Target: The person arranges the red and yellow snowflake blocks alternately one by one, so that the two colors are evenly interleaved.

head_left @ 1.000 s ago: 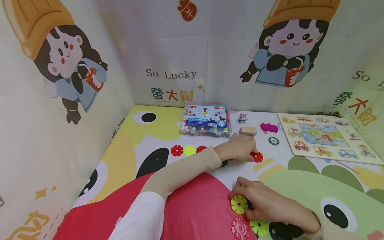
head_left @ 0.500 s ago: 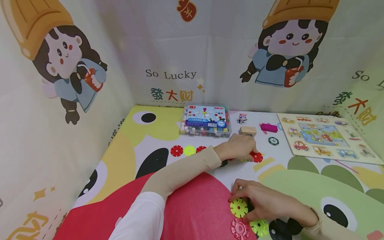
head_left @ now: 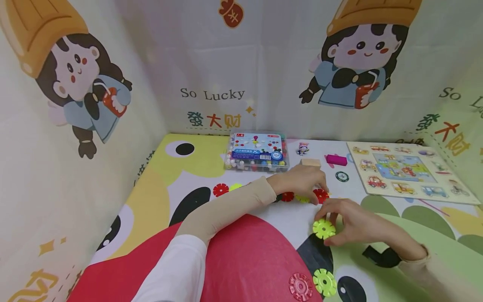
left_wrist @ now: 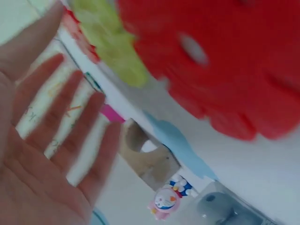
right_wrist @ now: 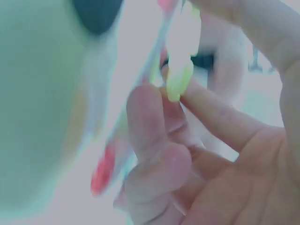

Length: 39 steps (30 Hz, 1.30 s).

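My right hand [head_left: 358, 220] pinches a yellow-green notched plastic disc [head_left: 323, 229], like a snowflake building disc, just off the table. The right wrist view shows that disc [right_wrist: 179, 77] edge-on at the fingertips. My left hand [head_left: 304, 180] reaches over a row of similar discs, its fingertips by a red disc [head_left: 321, 196] at the row's right end. Left of that lie a yellow disc [head_left: 302, 199] and another red disc [head_left: 287, 196]. From the left wrist, the fingers [left_wrist: 70, 122] look extended and spread, with nothing gripped. My left forearm hides part of the row.
Nearer me lie a red disc [head_left: 300, 287] and a yellow-green disc [head_left: 324, 282]. Behind the row stand a clear bead box [head_left: 256, 151], a small figurine [head_left: 302, 149], a wooden block [head_left: 310, 162], a magenta block [head_left: 336, 160], a round chip [head_left: 341, 176] and a puzzle board [head_left: 411, 170].
My right hand has lifted the yellow-green disc from beside the near discs and carried it up and right towards the row. The left hand stays by the row, shifting only slightly.
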### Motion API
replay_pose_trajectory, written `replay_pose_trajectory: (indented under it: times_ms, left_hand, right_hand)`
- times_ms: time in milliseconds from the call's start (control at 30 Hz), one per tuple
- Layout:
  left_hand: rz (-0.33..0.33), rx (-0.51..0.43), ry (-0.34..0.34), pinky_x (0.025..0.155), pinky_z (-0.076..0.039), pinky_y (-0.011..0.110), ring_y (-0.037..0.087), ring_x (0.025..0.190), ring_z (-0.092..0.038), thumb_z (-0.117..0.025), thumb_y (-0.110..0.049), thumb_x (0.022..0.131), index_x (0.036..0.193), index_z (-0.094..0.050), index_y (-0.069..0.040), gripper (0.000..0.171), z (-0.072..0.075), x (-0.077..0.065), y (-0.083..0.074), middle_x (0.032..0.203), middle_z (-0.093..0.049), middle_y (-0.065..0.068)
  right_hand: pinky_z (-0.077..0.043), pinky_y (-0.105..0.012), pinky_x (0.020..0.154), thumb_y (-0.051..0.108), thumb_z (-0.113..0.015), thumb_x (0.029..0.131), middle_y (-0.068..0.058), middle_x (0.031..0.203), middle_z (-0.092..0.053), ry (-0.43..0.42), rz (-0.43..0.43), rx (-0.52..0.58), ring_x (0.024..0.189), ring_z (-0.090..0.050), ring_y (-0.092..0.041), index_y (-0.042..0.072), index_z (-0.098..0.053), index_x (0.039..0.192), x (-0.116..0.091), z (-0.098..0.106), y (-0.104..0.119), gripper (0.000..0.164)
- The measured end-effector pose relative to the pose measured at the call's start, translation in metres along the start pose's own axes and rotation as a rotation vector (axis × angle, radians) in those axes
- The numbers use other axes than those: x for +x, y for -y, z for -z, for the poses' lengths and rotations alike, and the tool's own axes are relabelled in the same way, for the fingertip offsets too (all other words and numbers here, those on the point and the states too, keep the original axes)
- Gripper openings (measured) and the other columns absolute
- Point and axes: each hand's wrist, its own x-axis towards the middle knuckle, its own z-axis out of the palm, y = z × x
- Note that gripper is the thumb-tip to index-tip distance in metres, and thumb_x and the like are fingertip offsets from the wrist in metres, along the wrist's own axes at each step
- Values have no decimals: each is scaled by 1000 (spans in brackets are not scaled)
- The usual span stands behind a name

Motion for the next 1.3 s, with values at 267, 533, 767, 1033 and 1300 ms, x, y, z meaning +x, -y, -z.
replay_pose_trajectory:
  times_ms: [267, 533, 767, 1033, 1300]
  left_hand:
    - [-183, -54, 58, 100, -36, 14, -2, 120, -48, -70, -39, 83, 123, -64, -34, 40, 0, 8, 8, 127, -59, -15]
    - [-161, -60, 53, 100, -36, 16, 0, 119, -48, -70, -39, 83, 118, -66, -36, 36, 1, 7, 9, 125, -59, -15]
    - [-152, -52, 66, 100, -36, 17, 0, 121, -47, -69, -40, 83, 119, -65, -37, 37, -1, 9, 9, 127, -58, -15]
    - [-113, -113, 71, 99, -37, 16, -1, 116, -50, -72, -40, 81, 120, -66, -34, 40, 2, 8, 7, 124, -61, -16]
    - [-65, -109, 57, 100, -36, 17, -6, 122, -46, -70, -45, 82, 125, -59, -41, 45, 11, 19, -10, 128, -56, -23]
  right_hand:
    - [-47, -20, 60, 41, -83, 68, 2, 99, -66, -67, -226, -86, 74, -55, -5, 14, -69, 106, -13, 37, -61, 49]
    - [-43, -19, 56, 37, -84, 67, -1, 91, -66, -220, -240, -224, 68, -51, -6, 9, -72, 106, -6, 28, -78, 50]
    - [-40, -19, 53, 35, -83, 69, -8, 100, -65, -225, -240, -255, 68, -48, -8, 10, -72, 111, -1, 21, -74, 50]
    - [-41, -20, 56, 47, -80, 69, -3, 97, -65, -245, -296, -304, 74, -56, -9, 14, -71, 109, -10, 15, -43, 53]
    - [-44, -16, 65, 55, -71, 75, 19, 100, -53, 139, 54, -56, 87, -49, 4, 40, -63, 114, -30, -34, 34, 43]
